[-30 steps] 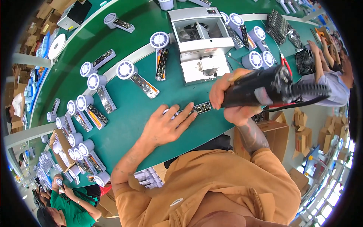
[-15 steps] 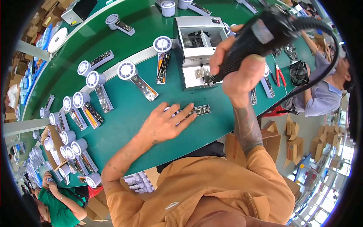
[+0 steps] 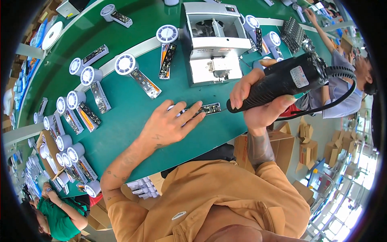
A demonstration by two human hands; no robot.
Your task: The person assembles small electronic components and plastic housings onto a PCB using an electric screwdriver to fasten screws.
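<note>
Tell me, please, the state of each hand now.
Left hand: over the fan; grip cannot be told.
Right hand: closed, holding the black tool.

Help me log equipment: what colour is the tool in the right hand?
The tool is black, showing best in the head view.

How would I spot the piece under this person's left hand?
Find the silver, boxy metal machine on the green tabletop. Between it and the person's body lies the bare left hand, with a slim, dark circuit-board piece sticking out rightward. Unlike the similar pieces farther left, this one lies under a hand, with a black cylindrical tool aimed at its free end.
</note>
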